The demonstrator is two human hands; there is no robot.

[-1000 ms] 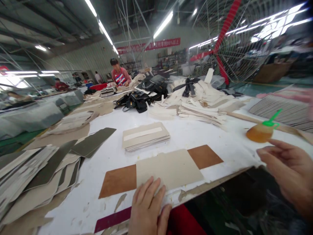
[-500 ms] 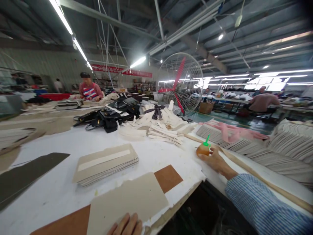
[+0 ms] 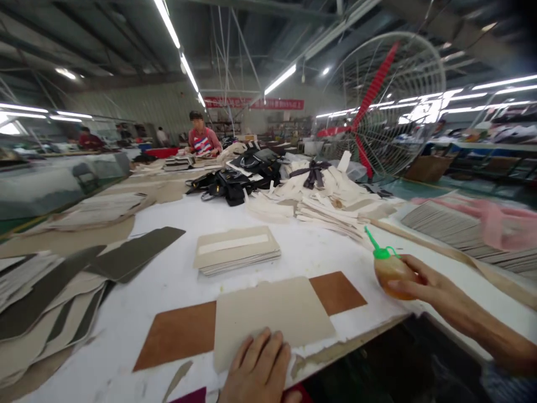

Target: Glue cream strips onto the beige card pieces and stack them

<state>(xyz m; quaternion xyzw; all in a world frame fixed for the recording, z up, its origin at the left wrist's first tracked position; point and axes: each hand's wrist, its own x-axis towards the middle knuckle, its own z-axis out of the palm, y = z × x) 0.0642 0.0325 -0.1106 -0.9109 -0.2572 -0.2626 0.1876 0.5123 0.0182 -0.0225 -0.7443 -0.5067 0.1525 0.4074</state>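
Observation:
My right hand (image 3: 423, 282) grips a round squeeze bottle (image 3: 392, 274) of amber liquid, its green nozzle tilted up and to the left. The bottle is over the right part of the white-covered table. Flat on a beige panel (image 3: 272, 308) lies my left hand (image 3: 260, 364), fingers stretched out near the panel's lower edge. Brown pieces show on either side of that panel, one at the left (image 3: 178, 336) and one at the right (image 3: 338, 292). Just beyond it sits a stack of beige panels (image 3: 237, 249) with a pale strip across the top one.
Dark and pale cut pieces (image 3: 50, 302) spread along the left. Black bags (image 3: 230, 182) and cream fabric strips (image 3: 327, 196) are heaped farther back. A large fan (image 3: 377, 112) stands beyond, at right. Grey stacked sheets (image 3: 453, 229) line the right side. A co-worker (image 3: 202, 137) is across the table.
My right hand has lifted the squeeze bottle and brought it nearer, its nozzle now leaning left. More of my left hand shows on the beige panel. The view has turned left.

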